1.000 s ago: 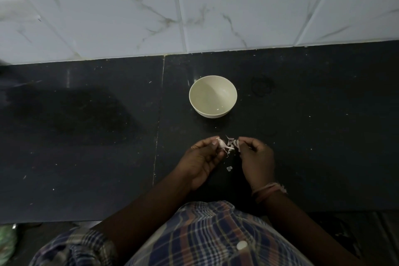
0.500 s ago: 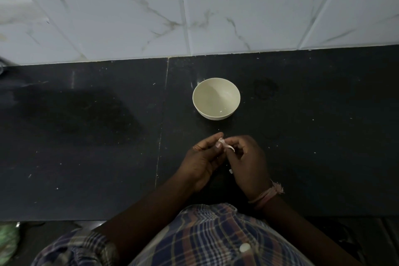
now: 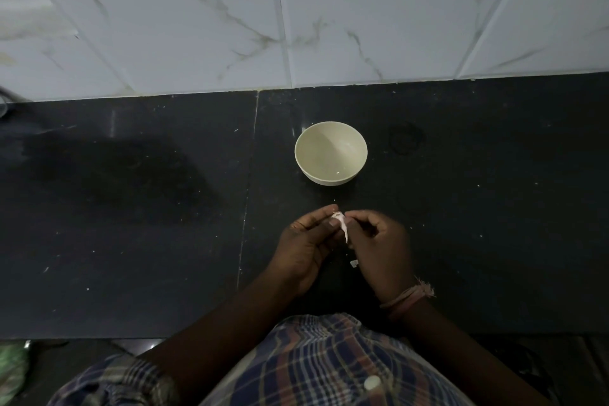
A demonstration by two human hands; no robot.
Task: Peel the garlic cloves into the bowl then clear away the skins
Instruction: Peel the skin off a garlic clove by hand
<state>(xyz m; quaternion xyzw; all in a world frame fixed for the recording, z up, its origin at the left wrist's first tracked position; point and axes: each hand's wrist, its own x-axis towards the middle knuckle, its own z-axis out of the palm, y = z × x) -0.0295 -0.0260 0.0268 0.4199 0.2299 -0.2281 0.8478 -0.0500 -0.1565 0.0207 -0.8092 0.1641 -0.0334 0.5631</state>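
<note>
Dim light falls on a dark stone counter point(image 3: 131, 208) that runs along a wall of white marbled tiles point(image 3: 362, 16), seen from above by the person standing at it. Near the middle of the counter sits a small cream bowl point(image 3: 331, 153), upright, and no cloves can be made out inside it. Nearer the person than the bowl, and apart from it, both hands meet above the counter. The left hand point(image 3: 304, 247) and the right hand point(image 3: 382, 247) each pinch a pale garlic clove point(image 3: 339, 219) between thumb and fingertips, with a thin strip of skin point(image 3: 345, 232) hanging down between them. A small white scrap point(image 3: 354, 263) lies on the counter just under the right hand. A thread band point(image 3: 407, 298) circles the right wrist, and a checked shirt point(image 3: 329, 362) fills the bottom of the view. This looks like the peeling step, early in the task. Next, the loose skin likely needs pulling free, the bare clove carrying forward to drop in the bowl, and the scraps later gathering up.
</note>
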